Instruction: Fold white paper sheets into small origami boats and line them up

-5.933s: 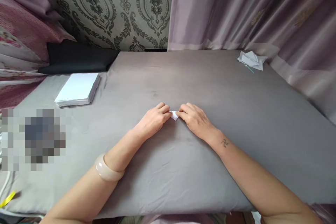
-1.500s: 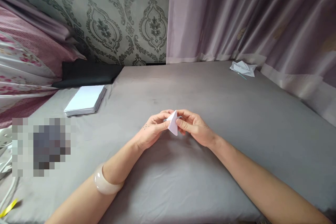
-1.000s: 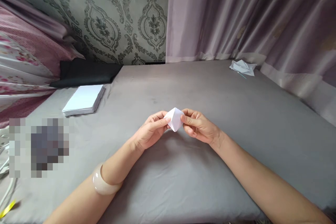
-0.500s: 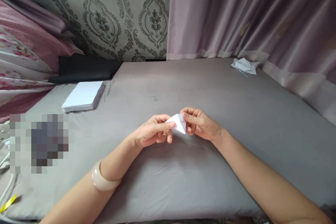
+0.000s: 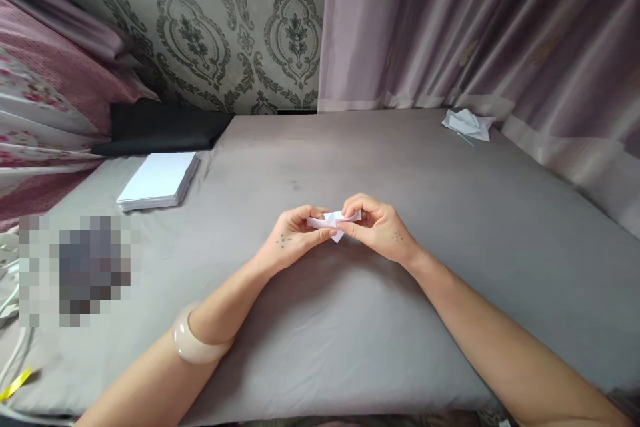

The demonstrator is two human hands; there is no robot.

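Observation:
A small folded white paper piece (image 5: 334,221) is held just above the grey cloth-covered table (image 5: 350,320), near its middle. My left hand (image 5: 295,239) pinches its left end with thumb and fingers closed. My right hand (image 5: 377,230) pinches its right end the same way. Both hands meet over the paper, which is largely covered by the fingers. A pale bangle (image 5: 193,345) sits on my left forearm.
A stack of white sheets (image 5: 157,179) lies at the table's left. A dark cushion (image 5: 160,127) lies behind it. Folded white paper pieces (image 5: 467,123) sit at the far right corner by the curtain (image 5: 475,27). A yellow strip (image 5: 14,383) lies at lower left.
The paper was pressed flat on the table, then lifted and turned between both hands as a diamond shape. Now it is flattened and stretched sideways between the fingertips.

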